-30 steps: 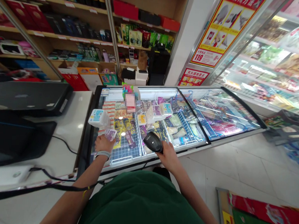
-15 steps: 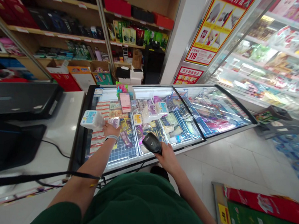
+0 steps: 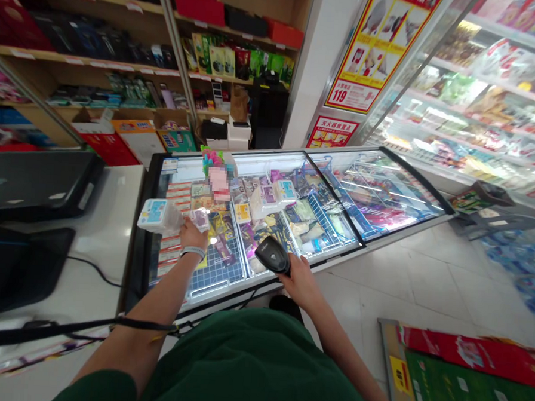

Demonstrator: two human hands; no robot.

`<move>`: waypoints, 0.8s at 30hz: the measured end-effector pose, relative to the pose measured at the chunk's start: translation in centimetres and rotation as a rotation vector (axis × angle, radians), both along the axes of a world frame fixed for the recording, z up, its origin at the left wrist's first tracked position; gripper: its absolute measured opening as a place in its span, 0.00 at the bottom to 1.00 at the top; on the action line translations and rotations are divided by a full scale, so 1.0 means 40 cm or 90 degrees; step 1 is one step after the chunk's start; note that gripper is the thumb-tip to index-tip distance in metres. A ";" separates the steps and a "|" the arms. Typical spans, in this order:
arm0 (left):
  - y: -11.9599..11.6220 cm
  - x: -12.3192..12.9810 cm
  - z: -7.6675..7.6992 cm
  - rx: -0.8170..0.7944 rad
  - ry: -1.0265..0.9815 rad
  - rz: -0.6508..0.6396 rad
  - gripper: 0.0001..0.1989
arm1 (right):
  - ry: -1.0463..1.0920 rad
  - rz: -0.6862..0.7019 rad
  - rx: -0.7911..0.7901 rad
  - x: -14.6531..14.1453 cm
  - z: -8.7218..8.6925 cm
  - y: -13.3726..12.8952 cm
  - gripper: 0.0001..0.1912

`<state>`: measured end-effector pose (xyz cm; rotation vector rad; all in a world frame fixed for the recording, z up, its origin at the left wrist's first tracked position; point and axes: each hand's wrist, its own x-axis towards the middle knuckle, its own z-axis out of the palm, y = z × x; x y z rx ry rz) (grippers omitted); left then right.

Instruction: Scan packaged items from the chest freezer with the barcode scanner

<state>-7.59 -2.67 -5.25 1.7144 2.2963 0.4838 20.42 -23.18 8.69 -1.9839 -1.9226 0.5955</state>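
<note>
Right hand (image 3: pixel 301 280) grips scanner (image 3: pixel 272 254); left (image 3: pixel 193 235) apparently holds packs (image 3: pixel 158 216).

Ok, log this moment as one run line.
left hand: holding blue-labelled white pack | right hand: holding black barcode scanner | both over glass-topped chest freezer

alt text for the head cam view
A person at a shop's glass-topped chest freezer holds a black handheld barcode scanner in the right hand and a white-and-blue wrapped package with a small packet in the left hand. Stocked wooden shelves and a lit display fridge stand beyond.
</note>
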 end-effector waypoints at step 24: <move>-0.007 0.045 -0.025 -0.067 0.016 -0.245 0.30 | -0.007 -0.023 0.012 0.017 0.002 -0.012 0.06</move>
